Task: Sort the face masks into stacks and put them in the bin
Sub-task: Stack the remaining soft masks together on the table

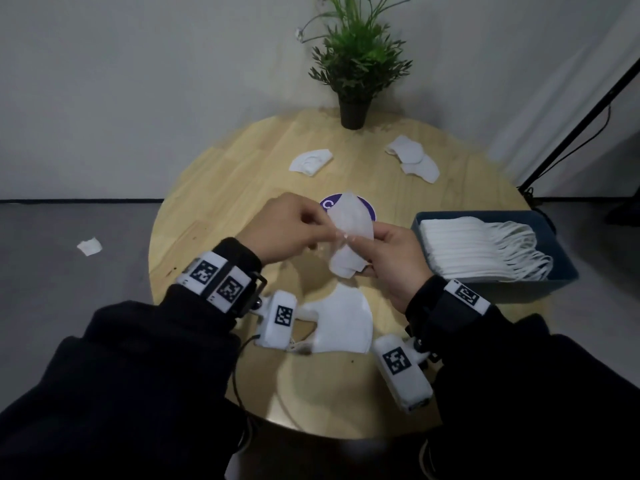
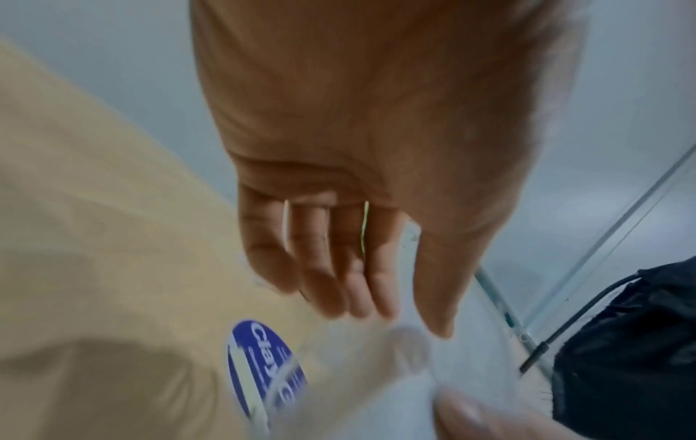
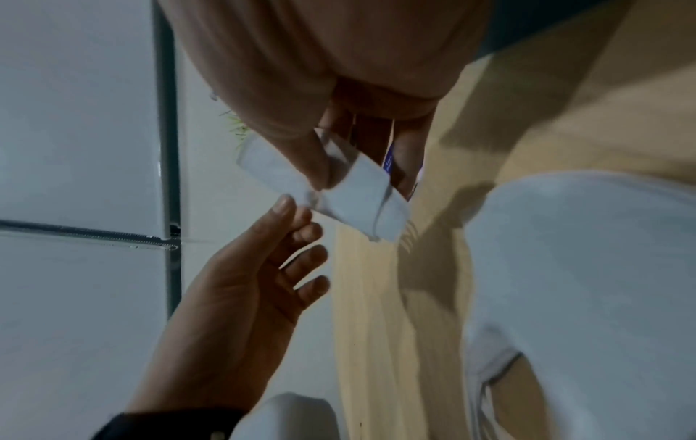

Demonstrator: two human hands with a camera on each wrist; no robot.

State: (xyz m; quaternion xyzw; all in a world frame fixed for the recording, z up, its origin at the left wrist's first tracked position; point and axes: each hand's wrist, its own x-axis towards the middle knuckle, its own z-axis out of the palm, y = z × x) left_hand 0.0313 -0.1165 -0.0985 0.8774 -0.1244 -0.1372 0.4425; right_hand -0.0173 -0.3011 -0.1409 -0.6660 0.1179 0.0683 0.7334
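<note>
Round wooden table (image 1: 221, 174), blurred white mask (image 1: 349, 233) pinched between left hand (image 1: 287, 230) and right hand (image 1: 391, 258), sticker (image 1: 367, 207) half hidden.

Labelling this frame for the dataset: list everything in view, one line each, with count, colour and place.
held mask: 1, white, above table centre, pinched between both hands
mask stack on table: 1 stack, white, near edge below the hands; count unclear
loose masks, far right: looks like 2, white, overlapping
loose mask, far left: 1, white, lying alone
bin: 1, blue-grey, right side of table, holds a row of stacked white masks
round sticker: 1, purple with white lettering, table centre, partly hidden
potted plant: 1, green in dark pot, far edge
table: 1, light wood, round
scrap on floor: 1, white, left of table
left hand: 1, pinching the held mask
right hand: 1, gripping the held mask
</note>
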